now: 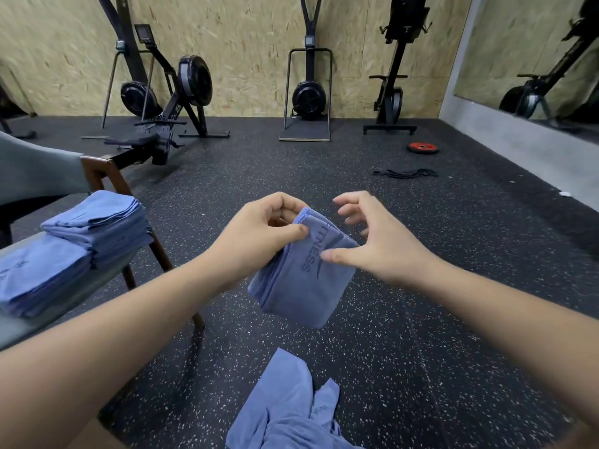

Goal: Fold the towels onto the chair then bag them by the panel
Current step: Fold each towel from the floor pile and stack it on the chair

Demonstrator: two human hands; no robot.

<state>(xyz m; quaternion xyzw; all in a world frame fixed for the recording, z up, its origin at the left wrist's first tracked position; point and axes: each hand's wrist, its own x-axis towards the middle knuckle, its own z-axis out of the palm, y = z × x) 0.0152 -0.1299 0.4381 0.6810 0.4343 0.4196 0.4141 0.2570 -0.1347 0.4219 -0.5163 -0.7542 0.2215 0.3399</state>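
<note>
A folded blue towel (303, 280) with dark "FITNESS" lettering hangs in the air in front of me. My left hand (259, 234) pinches its top edge between thumb and fingers. My right hand (372, 234) hovers at the towel's right corner, thumb resting on the cloth and fingers spread apart. Two stacks of folded blue towels (97, 222) lie on the grey seat of the chair (29, 322) at my left. Loose unfolded blue towels (285, 413) lie crumpled below my arms.
Black speckled rubber floor (405, 319) spreads all around. Rowing and ski machines (309, 92) stand along the chipboard wall. A red weight plate (422, 147) and a black band (405, 173) lie on the floor at the right. A mirror (534, 59) covers the right wall.
</note>
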